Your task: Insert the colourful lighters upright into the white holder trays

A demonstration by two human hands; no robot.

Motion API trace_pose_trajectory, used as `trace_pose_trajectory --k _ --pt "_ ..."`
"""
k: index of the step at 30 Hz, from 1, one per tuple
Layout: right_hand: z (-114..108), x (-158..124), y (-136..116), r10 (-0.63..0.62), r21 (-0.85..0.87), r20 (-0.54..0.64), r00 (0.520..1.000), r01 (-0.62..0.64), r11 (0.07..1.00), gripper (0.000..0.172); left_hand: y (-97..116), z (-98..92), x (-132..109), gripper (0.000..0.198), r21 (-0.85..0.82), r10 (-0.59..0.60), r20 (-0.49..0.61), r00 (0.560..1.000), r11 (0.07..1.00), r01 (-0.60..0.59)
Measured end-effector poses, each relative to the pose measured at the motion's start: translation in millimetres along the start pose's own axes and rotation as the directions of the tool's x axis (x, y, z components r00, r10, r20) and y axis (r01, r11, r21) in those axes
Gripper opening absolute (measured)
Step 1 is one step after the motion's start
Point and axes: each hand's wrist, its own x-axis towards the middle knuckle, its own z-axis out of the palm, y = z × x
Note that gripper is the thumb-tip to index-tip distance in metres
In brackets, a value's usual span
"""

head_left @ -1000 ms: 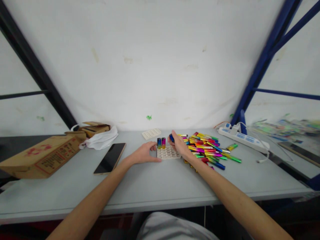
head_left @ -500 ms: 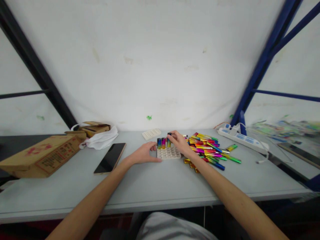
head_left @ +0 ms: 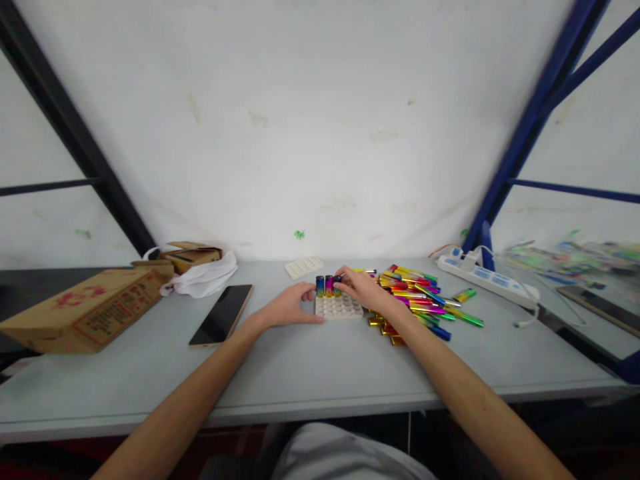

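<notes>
A white tray with rows of round holes (head_left: 340, 309) lies on the table before me. My left hand (head_left: 287, 307) grips its left side, thumb along the near corner and fingers curled at the far one. Two shiny tubes stand upright in the tray's back row: a blue-and-gold tube (head_left: 320, 287) and a magenta-and-gold tube (head_left: 329, 286). Beside them is a third, dark blue-and-gold tube (head_left: 337, 288), upright at the same height, with the fingers of my right hand (head_left: 361, 287) closed on its top. Right of the tray lies a loose pile of shiny coloured tubes (head_left: 420, 300).
Behind the tray lies another white holed tray (head_left: 304, 267). To the left are a black phone (head_left: 223, 315), a white plastic bag (head_left: 205, 277) and a cardboard box (head_left: 83, 310). A white power strip (head_left: 487, 279) with cables sits at the right, near a blue metal frame (head_left: 520, 133).
My right hand has moved down and slightly left with its tube, which now stands level with and close to the other two. My left hand stays on the tray.
</notes>
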Motion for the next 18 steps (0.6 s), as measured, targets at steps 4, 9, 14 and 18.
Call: trace_pose_trajectory --k 4,9,14,18 --pt "-0.2 -0.2 1.9 0.014 0.087 0.042 0.999 -0.018 0.996 0.020 -1.1 0.1 -0.1 0.059 0.007 -0.006 0.007 1.000 1.000 0.006" --pt "-19.5 -2.9 16.3 0.034 0.076 -0.006 0.999 -0.033 0.997 0.028 -0.3 -1.0 -1.0 0.057 -0.005 -0.001 0.000 1.000 1.000 0.001" --pt "-49.4 -1.1 58.4 0.137 -0.303 -0.095 0.986 -0.160 0.939 0.027 1.7 -1.8 -1.6 0.058 0.002 -0.001 0.010 1.000 1.000 0.001" --pt "-61.5 5.7 84.9 0.266 -0.449 0.002 0.964 -0.236 0.862 0.028 0.4 -0.7 -1.5 0.060 -0.007 -0.016 0.019 1.000 1.000 0.016"
